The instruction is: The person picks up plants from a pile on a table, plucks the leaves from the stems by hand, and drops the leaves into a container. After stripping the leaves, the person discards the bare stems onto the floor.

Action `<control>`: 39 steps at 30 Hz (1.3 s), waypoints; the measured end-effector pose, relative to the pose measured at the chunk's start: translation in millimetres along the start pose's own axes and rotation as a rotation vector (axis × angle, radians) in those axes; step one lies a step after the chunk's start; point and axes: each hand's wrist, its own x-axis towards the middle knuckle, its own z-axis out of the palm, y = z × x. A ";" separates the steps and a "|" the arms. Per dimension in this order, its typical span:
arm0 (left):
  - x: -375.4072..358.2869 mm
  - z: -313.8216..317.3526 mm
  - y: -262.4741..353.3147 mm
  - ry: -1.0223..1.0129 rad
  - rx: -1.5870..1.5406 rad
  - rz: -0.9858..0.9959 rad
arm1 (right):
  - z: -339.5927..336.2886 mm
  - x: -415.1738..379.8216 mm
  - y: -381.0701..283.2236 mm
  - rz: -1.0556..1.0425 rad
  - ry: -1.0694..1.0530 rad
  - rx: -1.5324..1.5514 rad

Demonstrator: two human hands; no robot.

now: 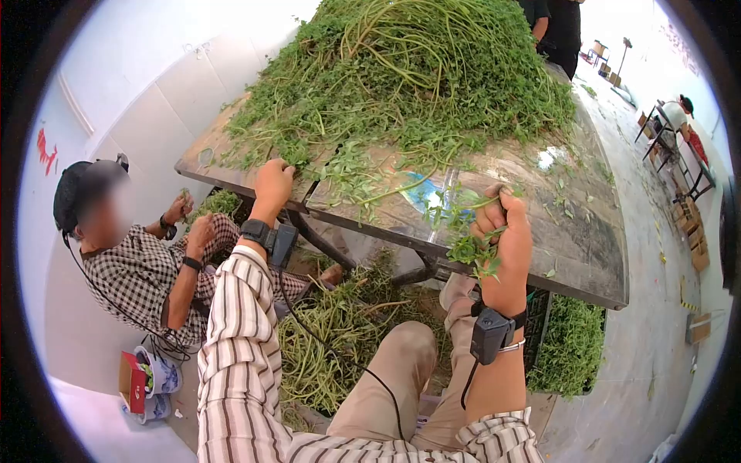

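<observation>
My right hand [509,228] is closed around a few leafy green sprigs [472,251], held above the front part of the wooden table [563,255]. Leaves hang out below its curled fingers. At the table's front left edge, my left hand [274,184] has its fingers drawn together in a pinch beside loose greens; whatever is between the fingertips is hidden. A big heap of leafy green stems [432,69] covers the back of the table. Thin loose stems [359,174] lie between my two hands, next to a blue printed patch [423,193] on the tabletop.
A person in a checked shirt [143,270] sits low at the left. Cut stems [332,355] are piled on the floor by my knees. A dark crate of greens [571,339] stands under the table's right end. Another person [559,31] stands behind the heap.
</observation>
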 end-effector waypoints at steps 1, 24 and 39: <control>-1.5 -0.7 1.7 -0.001 0.000 0.001 | -0.1 0.5 -0.1 0.000 0.001 0.000; -48.6 -51.6 106.1 0.226 -0.626 0.253 | -0.8 -5.0 5.4 -0.036 -0.003 -0.064; -84.7 -4.4 176.0 -0.175 -0.694 0.430 | -9.3 1.6 4.2 -0.038 0.067 0.023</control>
